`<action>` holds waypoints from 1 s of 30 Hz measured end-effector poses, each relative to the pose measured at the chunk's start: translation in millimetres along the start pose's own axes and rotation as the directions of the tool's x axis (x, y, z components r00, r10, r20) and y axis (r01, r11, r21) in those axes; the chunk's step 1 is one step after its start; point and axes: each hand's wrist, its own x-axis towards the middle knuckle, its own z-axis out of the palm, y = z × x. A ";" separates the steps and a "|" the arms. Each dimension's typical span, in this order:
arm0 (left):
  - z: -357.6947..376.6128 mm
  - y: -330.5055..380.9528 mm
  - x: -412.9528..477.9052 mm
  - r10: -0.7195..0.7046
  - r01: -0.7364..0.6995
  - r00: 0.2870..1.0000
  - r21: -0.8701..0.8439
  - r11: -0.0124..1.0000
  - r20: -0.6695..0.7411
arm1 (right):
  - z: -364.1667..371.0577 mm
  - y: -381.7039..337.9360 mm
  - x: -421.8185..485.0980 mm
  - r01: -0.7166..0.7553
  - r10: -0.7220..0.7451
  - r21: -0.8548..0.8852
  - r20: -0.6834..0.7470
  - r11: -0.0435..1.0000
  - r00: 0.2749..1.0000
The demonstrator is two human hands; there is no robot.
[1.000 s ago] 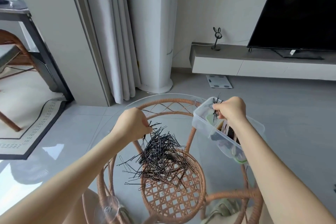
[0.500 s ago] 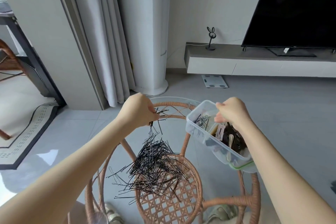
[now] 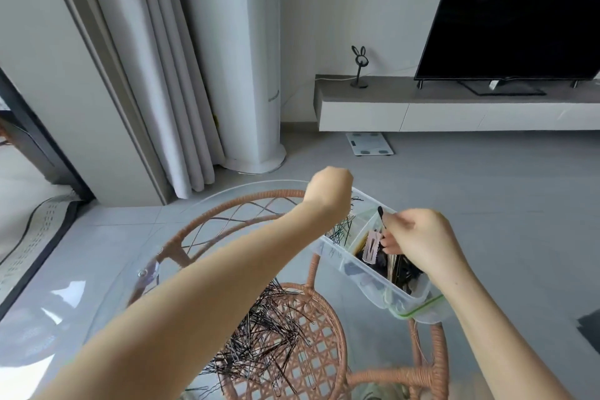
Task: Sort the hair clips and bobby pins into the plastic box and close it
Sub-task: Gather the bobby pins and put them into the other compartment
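Grey tile floor [image 3: 487, 191], white curtain [image 3: 156, 75], TV [image 3: 519, 10] on low cabinet [image 3: 438, 114].

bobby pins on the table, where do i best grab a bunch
Pinch the thick middle of the bobby pins heap, coming straight down from above. There they cross and stack, so several should lift together. Stray ones at the edges lie flat on the glass table.

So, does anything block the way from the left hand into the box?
Nothing visible: the left hand is right over the open end compartment of the box; the right hand is busy in the next one.
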 end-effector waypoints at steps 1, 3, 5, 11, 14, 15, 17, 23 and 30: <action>7.8 2.7 3.5 -0.002 0.002 0.999 0.005 1.000 0.033 | 0.1 1.0 -1.7 0.004 -0.004 -0.005 0.003 1.000 1.000; 18.9 4.1 7.8 0.012 -0.015 0.993 0.021 1.000 0.115 | 0.3 2.8 -4.9 0.015 -0.015 -0.029 0.015 0.999 1.000; 23.5 2.6 8.9 0.033 -0.041 0.981 0.037 0.998 0.189 | 0.3 4.8 -7.9 0.031 -0.030 -0.042 0.025 0.999 0.999; 2.5 -9.7 4.0 0.111 -0.100 0.973 -0.063 0.993 0.201 | -1.8 -1.4 -20.3 0.070 -0.069 -0.076 0.015 0.995 0.998; -19.1 -29.9 -18.6 0.075 -0.059 0.994 -0.201 0.978 0.075 | 0.5 -10.5 -38.1 0.114 -0.112 -0.039 0.040 0.993 0.993; -23.2 -41.7 -31.7 0.044 -0.037 0.999 -0.221 0.975 0.029 | 4.5 -11.0 -46.6 0.144 -0.141 -0.037 0.092 0.989 0.986; -24.1 -72.0 -61.8 -0.010 0.007 1.000 -0.218 0.976 -0.010 | 17.2 -7.5 -66.8 0.220 -0.181 -0.128 0.260 0.967 0.948; 5.4 -155.3 -166.3 -0.251 0.206 0.905 0.161 0.965 0.345 | 74.6 20.6 -103.9 0.409 -0.047 -0.511 0.581 0.756 0.813; 44.4 -156.2 -209.4 -0.132 0.051 0.920 0.222 0.974 0.370 | 134.2 4.1 -106.5 0.560 -0.189 -0.531 0.597 0.636 0.780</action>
